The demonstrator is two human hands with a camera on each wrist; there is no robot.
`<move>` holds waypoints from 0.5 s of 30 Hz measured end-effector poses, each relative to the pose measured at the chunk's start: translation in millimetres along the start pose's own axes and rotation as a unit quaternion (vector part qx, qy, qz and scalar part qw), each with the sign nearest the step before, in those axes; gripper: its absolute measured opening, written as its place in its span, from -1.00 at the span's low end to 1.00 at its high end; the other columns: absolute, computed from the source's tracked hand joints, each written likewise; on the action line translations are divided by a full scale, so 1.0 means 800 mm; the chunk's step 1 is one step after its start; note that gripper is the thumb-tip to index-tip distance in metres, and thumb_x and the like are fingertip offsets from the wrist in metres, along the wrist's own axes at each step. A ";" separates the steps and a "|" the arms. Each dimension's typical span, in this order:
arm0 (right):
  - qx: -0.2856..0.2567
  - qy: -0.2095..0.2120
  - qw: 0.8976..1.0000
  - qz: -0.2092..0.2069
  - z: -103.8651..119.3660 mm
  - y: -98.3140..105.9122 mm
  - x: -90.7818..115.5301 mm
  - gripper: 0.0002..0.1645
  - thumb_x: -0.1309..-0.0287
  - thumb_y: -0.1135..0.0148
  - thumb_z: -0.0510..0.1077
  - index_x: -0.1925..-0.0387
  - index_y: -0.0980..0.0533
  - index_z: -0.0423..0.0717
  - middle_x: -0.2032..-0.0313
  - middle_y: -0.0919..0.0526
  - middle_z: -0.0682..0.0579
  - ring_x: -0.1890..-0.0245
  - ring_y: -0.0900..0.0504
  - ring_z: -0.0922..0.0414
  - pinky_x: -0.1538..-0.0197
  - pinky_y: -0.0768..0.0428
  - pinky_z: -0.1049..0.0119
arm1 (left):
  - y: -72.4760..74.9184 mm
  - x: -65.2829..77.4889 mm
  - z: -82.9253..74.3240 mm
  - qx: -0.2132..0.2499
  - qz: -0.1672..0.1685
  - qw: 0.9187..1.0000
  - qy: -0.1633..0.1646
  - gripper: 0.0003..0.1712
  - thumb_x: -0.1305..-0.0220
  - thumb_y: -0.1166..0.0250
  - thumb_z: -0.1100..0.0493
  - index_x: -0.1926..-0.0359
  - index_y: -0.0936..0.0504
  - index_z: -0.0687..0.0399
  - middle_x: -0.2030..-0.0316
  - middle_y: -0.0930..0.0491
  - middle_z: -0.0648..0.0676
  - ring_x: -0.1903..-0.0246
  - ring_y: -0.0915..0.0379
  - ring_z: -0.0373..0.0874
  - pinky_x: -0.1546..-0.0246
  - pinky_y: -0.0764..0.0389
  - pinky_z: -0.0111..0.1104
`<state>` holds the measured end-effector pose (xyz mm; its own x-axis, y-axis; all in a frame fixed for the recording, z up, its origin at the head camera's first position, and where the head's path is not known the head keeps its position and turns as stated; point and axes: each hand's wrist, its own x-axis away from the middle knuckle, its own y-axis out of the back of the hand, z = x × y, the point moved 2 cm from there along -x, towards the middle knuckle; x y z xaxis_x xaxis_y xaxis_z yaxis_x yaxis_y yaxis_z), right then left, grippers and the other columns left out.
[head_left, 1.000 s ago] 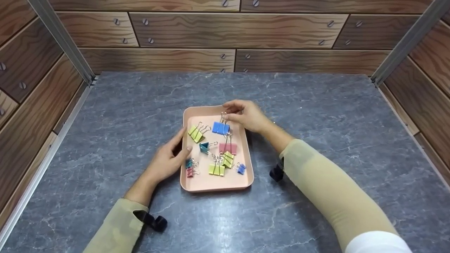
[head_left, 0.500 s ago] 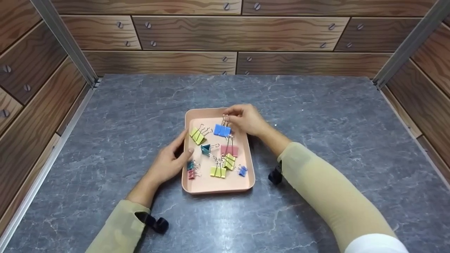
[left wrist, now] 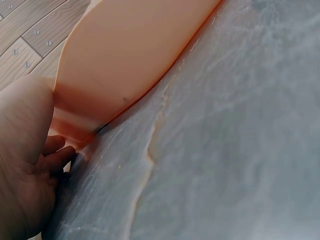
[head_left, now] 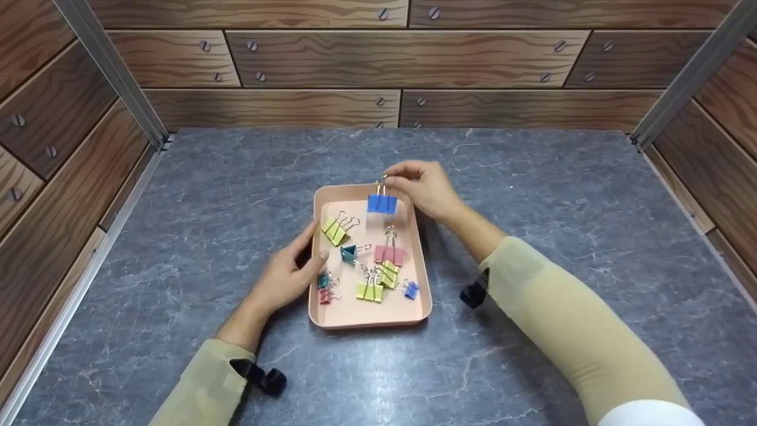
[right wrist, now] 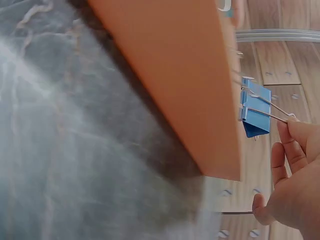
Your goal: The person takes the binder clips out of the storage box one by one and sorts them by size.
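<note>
A large blue binder clip (head_left: 382, 203) hangs by its wire handles from my right hand (head_left: 429, 189), above the far end of the pink tray (head_left: 369, 323). In the right wrist view the thumb and index finger pinch one handle of the blue binder clip (right wrist: 256, 107). My left hand (head_left: 287, 275) grips the tray's left wall, its thumb over the rim and the other fingers along the outside. Inside lie a pink binder clip (head_left: 389, 255), a yellow one (head_left: 336, 231) at the upper left, and a teal one (head_left: 349, 254) in the middle.
Two more yellow clips (head_left: 369, 291) lie near the tray's near end. A small blue clip (head_left: 411, 290) sits at the right, and small teal and red clips (head_left: 324, 295) by the left wall. Wood-patterned panels (head_left: 408, 59) enclose the grey marbled table (head_left: 532, 177).
My right hand has lifted the blue binder clip up from the tray floor, away from the pink clip and slightly to the right. The left hand stays on the tray's wall.
</note>
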<state>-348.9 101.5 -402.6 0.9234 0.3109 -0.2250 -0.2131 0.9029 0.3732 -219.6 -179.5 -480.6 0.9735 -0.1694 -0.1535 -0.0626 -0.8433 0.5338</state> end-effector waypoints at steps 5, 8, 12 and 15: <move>0.007 0.006 1.000 -0.023 0.015 0.031 0.003 -0.79 -0.38 -0.40 -0.27 0.04 -0.74 -0.33 0.13 -0.82 -0.13 0.13 -0.76 0.01 0.03 -0.69 0.32 | 0.000 0.000 -0.001 0.001 -0.001 1.000 0.001 -0.15 -0.51 -0.33 -0.07 -0.68 -0.20 -0.17 -0.54 -0.30 0.20 -0.50 -0.26 0.18 -0.53 -0.23 0.03; -0.002 0.007 1.000 -0.031 0.015 0.051 0.005 -0.78 -0.38 -0.39 -0.27 0.03 -0.73 -0.34 0.10 -0.81 -0.18 0.15 -0.76 0.09 -0.02 -0.71 0.27 | -0.001 -0.001 -0.001 -0.004 -0.001 1.000 0.001 -0.16 -0.52 -0.32 -0.08 -0.68 -0.20 -0.16 -0.54 -0.31 0.19 -0.50 -0.26 0.16 -0.53 -0.23 0.02; 0.003 0.007 0.999 -0.046 0.009 0.078 0.010 -0.78 -0.39 -0.39 -0.26 0.03 -0.74 -0.34 0.11 -0.80 -0.18 0.17 -0.74 0.18 -0.03 -0.71 0.27 | -0.001 -0.001 0.000 -0.012 0.001 1.000 0.000 -0.16 -0.52 -0.31 -0.08 -0.68 -0.21 -0.14 -0.54 -0.30 0.18 -0.51 -0.25 0.15 -0.53 -0.23 0.01; 0.016 0.005 0.998 -0.059 -0.001 0.095 0.012 -0.79 -0.40 -0.38 -0.27 0.05 -0.74 -0.36 0.15 -0.80 -0.16 0.21 -0.73 0.22 0.04 -0.68 0.36 | 0.000 0.000 0.000 -0.013 0.002 1.000 0.002 -0.15 -0.52 -0.31 -0.10 -0.68 -0.20 -0.16 -0.55 -0.30 0.18 -0.51 -0.25 0.18 -0.53 -0.23 0.04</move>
<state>-356.5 173.4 -377.0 0.9379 0.2068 -0.2784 -0.0932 0.9235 0.3720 -219.9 -179.5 -480.6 0.9743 -0.1704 -0.1474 -0.0608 -0.8287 0.5565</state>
